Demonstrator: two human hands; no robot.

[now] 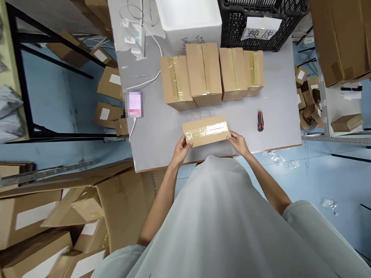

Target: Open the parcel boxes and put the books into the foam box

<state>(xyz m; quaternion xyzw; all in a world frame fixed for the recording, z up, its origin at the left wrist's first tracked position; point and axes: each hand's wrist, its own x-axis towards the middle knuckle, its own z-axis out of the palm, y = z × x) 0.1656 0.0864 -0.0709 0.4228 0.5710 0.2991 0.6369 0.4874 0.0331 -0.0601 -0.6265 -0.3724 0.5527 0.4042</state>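
Observation:
A taped cardboard box (203, 137) is held near the front edge of the grey table, slightly tilted, with shiny clear tape along its top. My left hand (182, 149) grips its left end, thumb on top. At the right end, my right hand (238, 142) pinches the corner between thumb and fingers. Behind it stands a row of several taped cartons, among them a tall carton (203, 69) in the middle. A red and black box cutter (260, 120) lies to the right of my right hand.
A white bin (194, 33) and a black plastic crate (260, 21) with a paper sign stand at the table's back. A phone (134, 104) on a cable and a power strip (138, 41) lie at left. A large carton (124, 210) of labelled boxes sits below left.

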